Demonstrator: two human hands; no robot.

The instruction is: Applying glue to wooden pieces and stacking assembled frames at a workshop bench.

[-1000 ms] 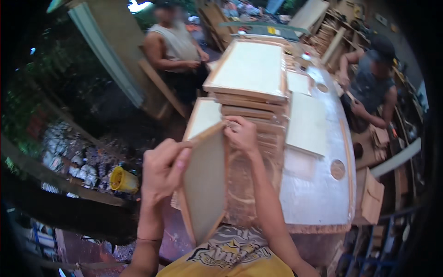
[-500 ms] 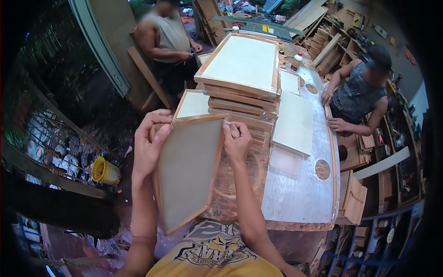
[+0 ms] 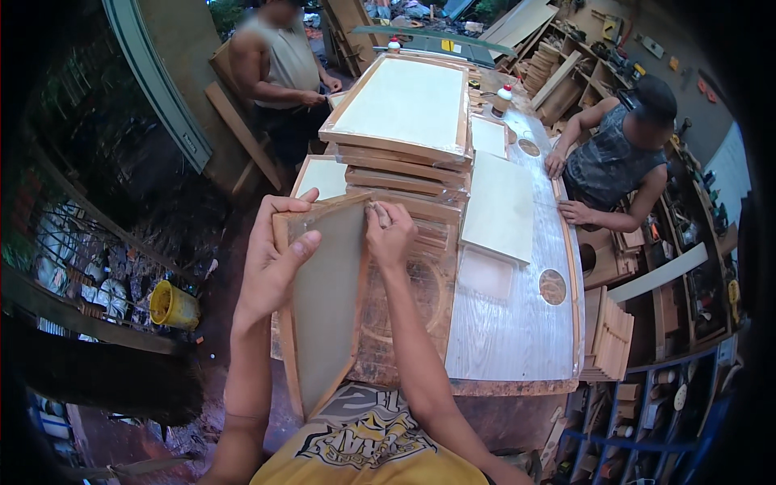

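Holding a framed wood panel (image 3: 327, 299) upright.
Left hand (image 3: 271, 263) wrapped on its edge, right hand (image 3: 390, 234) pinching the top corner; bottom hidden behind shirt, flat grey face, tabletop (image 3: 517, 339) shiny.

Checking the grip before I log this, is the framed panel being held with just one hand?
No, both the left hand and right hand grip the framed panel.

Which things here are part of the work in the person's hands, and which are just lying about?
In hand:
- framed panel, stood on edge
- left hand, gripping its left rim
- right hand, pinching something small at its top edge
- stack of framed panels just behind

Lying about:
- yellow bucket on the ground
- loose pale board on the workbench
- glue bottle
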